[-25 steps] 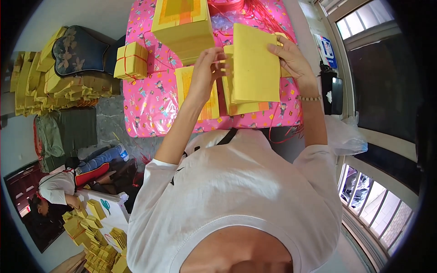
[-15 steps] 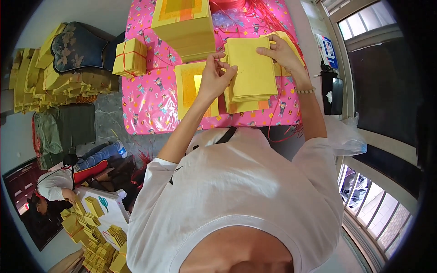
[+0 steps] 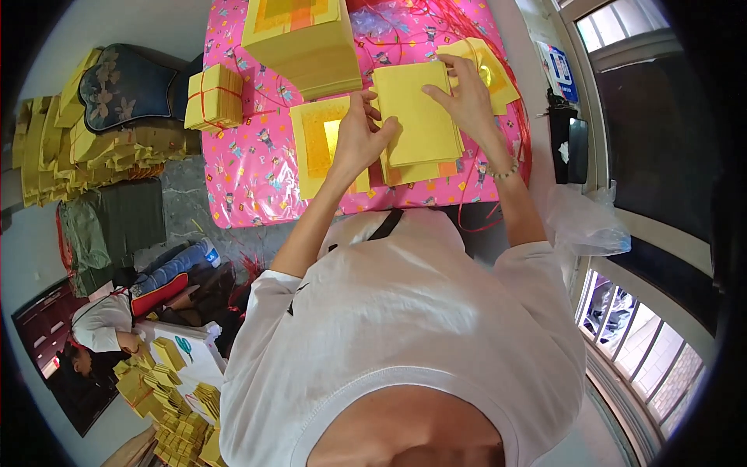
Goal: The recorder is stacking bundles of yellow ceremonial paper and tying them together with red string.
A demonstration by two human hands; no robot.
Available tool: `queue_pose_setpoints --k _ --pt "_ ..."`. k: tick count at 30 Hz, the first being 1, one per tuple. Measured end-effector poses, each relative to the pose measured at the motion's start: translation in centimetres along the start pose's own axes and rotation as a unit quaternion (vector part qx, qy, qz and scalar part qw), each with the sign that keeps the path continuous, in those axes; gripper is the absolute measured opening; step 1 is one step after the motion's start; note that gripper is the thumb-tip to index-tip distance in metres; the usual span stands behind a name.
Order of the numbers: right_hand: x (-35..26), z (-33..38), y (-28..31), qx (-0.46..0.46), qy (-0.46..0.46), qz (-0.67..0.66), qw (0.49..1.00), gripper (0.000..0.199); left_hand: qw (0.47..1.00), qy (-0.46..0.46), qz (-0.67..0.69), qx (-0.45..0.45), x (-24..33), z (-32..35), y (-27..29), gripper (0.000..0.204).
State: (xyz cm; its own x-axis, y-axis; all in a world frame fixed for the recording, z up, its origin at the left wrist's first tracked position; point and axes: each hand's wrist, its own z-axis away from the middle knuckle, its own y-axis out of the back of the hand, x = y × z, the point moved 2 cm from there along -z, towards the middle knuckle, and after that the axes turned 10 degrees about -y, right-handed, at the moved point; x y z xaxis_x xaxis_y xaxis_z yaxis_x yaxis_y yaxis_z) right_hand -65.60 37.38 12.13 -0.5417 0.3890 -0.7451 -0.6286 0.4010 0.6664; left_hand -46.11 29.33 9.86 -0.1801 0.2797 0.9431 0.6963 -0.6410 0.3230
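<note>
A stack of plain yellow paper sheets (image 3: pixel 416 117) lies in front of me, partly over other yellow sheets with an orange band (image 3: pixel 420 173). My left hand (image 3: pixel 362 138) is closed at the stack's left edge, thumb near the top face and fingers curled along the side. At the upper right edge, my right hand (image 3: pixel 469 103) grips with the thumb on top and the fingers over the side. To the left lies yellow paper with an orange and gold square (image 3: pixel 317 148); another gold-marked sheet (image 3: pixel 489 74) sits beyond my right hand.
A tall yellow paper stack (image 3: pixel 307 58) and a red-tied bundle (image 3: pixel 214 97) stand on the pink patterned tablecloth (image 3: pixel 257 175). Red strings (image 3: pixel 510 86) trail along its right side. At lower left, another person (image 3: pixel 105 319) is beside a white table with yellow bundles and scissors (image 3: pixel 184 346).
My left hand has closed in on the stack's left side. My right hand has shifted slightly, uncovering more of the gold-marked sheet beside it. The stack's lower edges look more even.
</note>
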Motion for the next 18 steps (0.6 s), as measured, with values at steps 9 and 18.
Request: queue_pose_setpoints --k 9,18 --pt "2.8 3.8 -2.9 -0.114 -0.096 -0.385 0.911 0.073 0.992 0.017 0.092 0.079 -1.8 -0.1 -1.9 0.08" --pt "3.7 4.5 -4.1 -0.133 -0.114 -0.406 0.897 0.073 0.965 0.046 0.257 0.022 -1.9 -0.1 -4.0 0.077"
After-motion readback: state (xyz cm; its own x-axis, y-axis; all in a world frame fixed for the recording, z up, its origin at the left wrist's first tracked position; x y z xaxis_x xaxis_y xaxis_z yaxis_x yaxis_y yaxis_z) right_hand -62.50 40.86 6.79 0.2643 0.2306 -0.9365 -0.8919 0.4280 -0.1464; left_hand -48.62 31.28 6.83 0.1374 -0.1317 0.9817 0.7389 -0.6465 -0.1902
